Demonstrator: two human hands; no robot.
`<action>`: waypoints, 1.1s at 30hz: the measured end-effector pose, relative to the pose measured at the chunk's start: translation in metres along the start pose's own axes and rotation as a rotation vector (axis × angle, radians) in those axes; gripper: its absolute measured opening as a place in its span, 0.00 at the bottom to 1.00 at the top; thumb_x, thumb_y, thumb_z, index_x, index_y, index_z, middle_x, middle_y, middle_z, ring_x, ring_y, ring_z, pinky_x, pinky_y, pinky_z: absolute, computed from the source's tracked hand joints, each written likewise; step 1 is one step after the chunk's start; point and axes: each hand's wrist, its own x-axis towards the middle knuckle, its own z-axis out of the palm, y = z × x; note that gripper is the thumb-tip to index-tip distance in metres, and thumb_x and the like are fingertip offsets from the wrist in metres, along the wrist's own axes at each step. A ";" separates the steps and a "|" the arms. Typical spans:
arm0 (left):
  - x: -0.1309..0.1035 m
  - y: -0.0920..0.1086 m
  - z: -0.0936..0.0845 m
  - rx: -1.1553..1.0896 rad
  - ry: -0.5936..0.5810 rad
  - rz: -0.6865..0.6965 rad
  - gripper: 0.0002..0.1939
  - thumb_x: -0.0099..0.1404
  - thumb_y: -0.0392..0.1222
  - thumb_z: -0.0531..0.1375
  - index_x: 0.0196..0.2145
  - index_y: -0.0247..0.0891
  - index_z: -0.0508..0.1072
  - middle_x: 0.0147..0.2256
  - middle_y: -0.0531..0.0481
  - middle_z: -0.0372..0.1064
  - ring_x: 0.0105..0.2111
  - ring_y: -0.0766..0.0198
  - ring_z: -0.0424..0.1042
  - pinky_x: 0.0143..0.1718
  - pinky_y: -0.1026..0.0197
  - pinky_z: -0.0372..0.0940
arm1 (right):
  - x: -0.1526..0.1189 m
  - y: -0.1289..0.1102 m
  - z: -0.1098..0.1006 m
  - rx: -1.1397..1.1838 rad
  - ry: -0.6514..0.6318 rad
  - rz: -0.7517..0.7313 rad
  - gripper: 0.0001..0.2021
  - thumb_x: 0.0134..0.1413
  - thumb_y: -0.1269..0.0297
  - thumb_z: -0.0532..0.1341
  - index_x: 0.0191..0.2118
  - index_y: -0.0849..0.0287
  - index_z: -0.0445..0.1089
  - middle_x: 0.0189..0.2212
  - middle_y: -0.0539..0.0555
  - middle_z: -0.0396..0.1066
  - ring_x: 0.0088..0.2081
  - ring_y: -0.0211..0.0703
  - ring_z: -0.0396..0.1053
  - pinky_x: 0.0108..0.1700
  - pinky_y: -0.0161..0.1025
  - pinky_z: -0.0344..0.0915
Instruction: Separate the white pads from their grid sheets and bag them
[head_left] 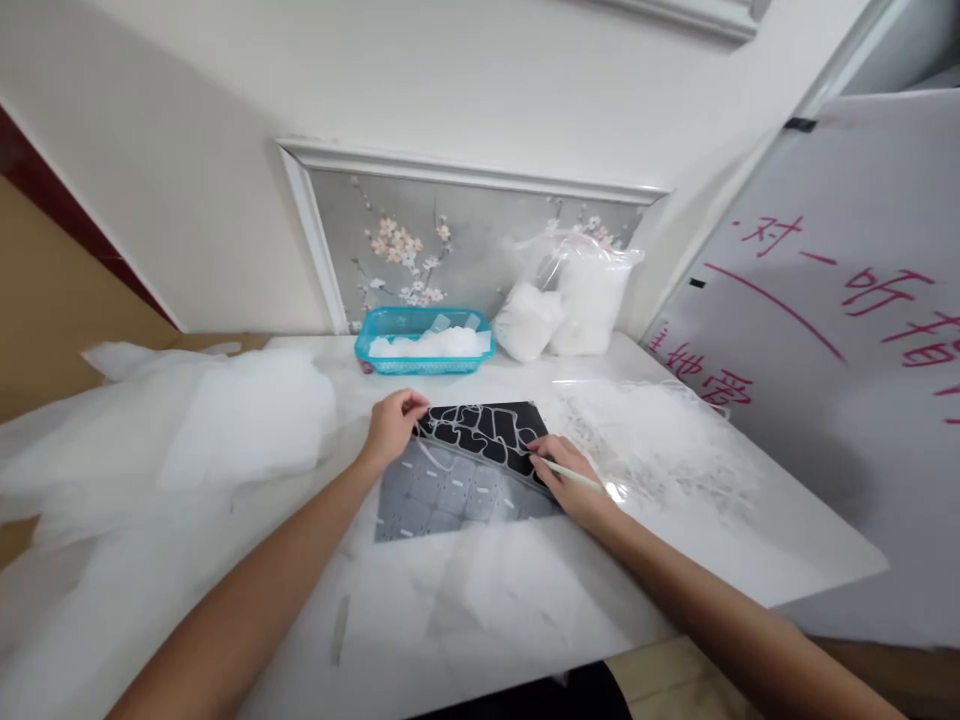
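Observation:
A black sheet (472,436) with white curvy outlines lies on a grey patterned mat (442,492). At the sheet's left end my left hand (391,428) is closed, its thumb and forefinger pinching a thin white strip (433,458) that loops down over the mat. My right hand (568,472) rests on the right end of the sheet. Its fingers are wrapped round a slim pale-green pen-like tool (576,474), whose tip touches or nearly touches the white outlines. The exact kind of tool cannot be made out.
Behind the sheet, a blue plastic basket (424,368) holds white pieces. Clear bags (592,300) of white material stand beside it against the wall. Translucent white sheets (247,410) are heaped at left; thin white scraps (667,450) lie at right, near a whiteboard (847,450).

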 end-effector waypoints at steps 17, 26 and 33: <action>-0.024 0.012 -0.012 0.745 -0.223 0.105 0.15 0.72 0.53 0.50 0.38 0.40 0.68 0.34 0.49 0.70 0.35 0.57 0.71 0.30 0.61 0.56 | 0.069 0.023 -0.001 -0.369 -0.107 0.087 0.10 0.66 0.63 0.49 0.47 0.62 0.60 0.40 0.61 0.70 0.33 0.50 0.71 0.32 0.39 0.55; 0.003 0.037 -0.011 0.859 0.053 0.110 0.19 0.70 0.45 0.51 0.52 0.28 0.66 0.49 0.31 0.64 0.52 0.41 0.62 0.49 0.45 0.56 | 0.103 0.057 -0.018 0.205 0.146 0.042 0.15 0.60 0.52 0.52 0.31 0.60 0.61 0.25 0.51 0.63 0.29 0.40 0.63 0.35 0.36 0.59; -0.095 0.101 0.054 0.553 -0.293 0.636 0.21 0.69 0.47 0.55 0.58 0.42 0.65 0.60 0.42 0.57 0.61 0.49 0.54 0.60 0.45 0.51 | 0.106 0.055 -0.059 0.664 0.357 0.127 0.18 0.52 0.48 0.60 0.35 0.60 0.64 0.29 0.51 0.65 0.30 0.37 0.67 0.35 0.36 0.66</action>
